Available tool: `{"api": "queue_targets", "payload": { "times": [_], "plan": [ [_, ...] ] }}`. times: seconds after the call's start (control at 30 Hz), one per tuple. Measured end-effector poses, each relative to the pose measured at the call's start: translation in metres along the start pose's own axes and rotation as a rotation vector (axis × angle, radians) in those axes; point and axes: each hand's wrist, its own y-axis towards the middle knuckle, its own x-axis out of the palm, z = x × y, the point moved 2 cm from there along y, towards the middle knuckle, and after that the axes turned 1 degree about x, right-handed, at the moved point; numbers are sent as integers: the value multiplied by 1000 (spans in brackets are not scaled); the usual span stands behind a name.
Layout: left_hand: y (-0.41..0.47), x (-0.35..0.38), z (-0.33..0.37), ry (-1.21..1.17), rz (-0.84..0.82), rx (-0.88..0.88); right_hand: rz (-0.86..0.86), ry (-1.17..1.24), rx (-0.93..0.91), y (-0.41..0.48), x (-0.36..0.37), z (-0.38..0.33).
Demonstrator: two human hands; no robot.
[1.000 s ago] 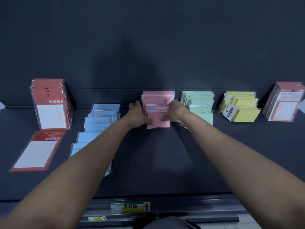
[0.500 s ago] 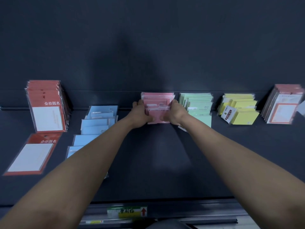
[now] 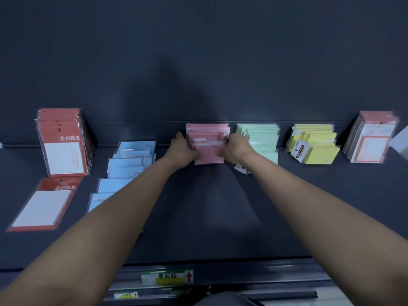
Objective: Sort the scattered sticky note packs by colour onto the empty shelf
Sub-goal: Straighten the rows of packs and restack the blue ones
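Note:
A stack of pink sticky note packs (image 3: 207,133) leans against the back of the dark shelf (image 3: 198,206), at its middle. My left hand (image 3: 184,151) grips the stack's left side and my right hand (image 3: 235,149) grips its right side. To the left, blue packs (image 3: 130,164) lie fanned out in a loose row toward the front, partly hidden by my left forearm. Right of the pink stack stand green packs (image 3: 261,140), then yellow packs (image 3: 315,146).
Red-framed card packs (image 3: 63,142) stand at the far left, with one such pack (image 3: 43,205) lying flat in front. More red-framed packs (image 3: 371,140) lean at the far right. A price label (image 3: 167,277) sits on the shelf's front rail.
Both hands pushed the pink stack back toward the shelf wall and squared it up; the front pack now sits closer in with the rest.

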Motion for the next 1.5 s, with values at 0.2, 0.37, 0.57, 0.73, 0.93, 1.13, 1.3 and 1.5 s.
{"api": "queue_targets", "payload": {
  "times": [0.2,0.37,0.57,0.73,0.93,1.13,1.3,1.5],
  "plan": [
    [-9,4,1,-112,28,-23,-7,35,18,-4,9,4],
    [-14,5,1,-108,18,-36,3,21,8,-9,9,4],
    [-23,0,8,-6,17,-49,29,-25,-25,-12,1,4],
    [-45,-9,38,92,289,103,155,-19,-5,-17,-18,8],
    [-57,40,82,151,104,273,332,-84,120,-22,-63,47],
    [-60,89,86,356,-139,238,25,-138,287,-37,-61,89],
    [-55,101,84,416,-98,243,46,-128,251,-42,-48,96],
    [-41,111,79,324,8,224,107,-96,217,-25,-42,106]
  ]
}}
